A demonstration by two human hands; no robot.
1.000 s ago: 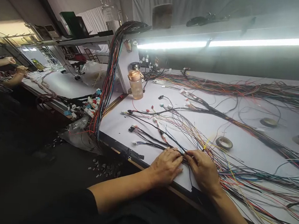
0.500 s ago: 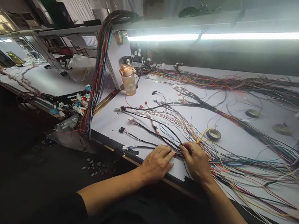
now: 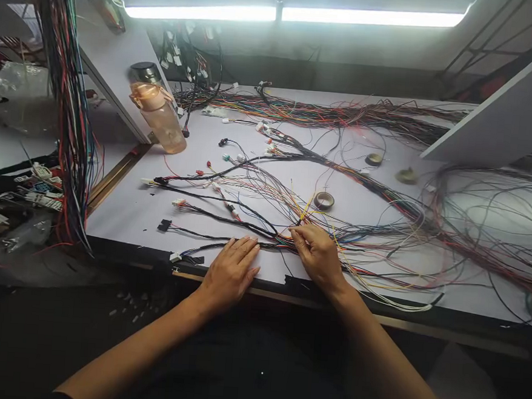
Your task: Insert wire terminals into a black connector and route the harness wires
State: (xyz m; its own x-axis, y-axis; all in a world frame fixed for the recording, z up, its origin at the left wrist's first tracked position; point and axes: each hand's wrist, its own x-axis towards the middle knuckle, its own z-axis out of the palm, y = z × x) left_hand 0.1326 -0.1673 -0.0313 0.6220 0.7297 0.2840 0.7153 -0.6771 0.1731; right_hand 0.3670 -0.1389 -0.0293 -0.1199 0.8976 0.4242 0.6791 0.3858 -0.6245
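Partly taped black at left branches; right hand [image 3: 317, 256] grip pinched on loose wire bundle [image 3: 285, 240], left hand [image 3: 231, 270] flat, fingers apart, most strands unbound.

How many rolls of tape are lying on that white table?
3 that I can see. One tape roll lies just beyond the right hand; a second roll and a third roll lie farther back, right of centre. The wires may hide more.

worktop [image 3: 366, 197]: matt, smooth | wires [image 3: 266, 193]: glossy plastic insulation | bottle [image 3: 159, 112]: translucent plastic
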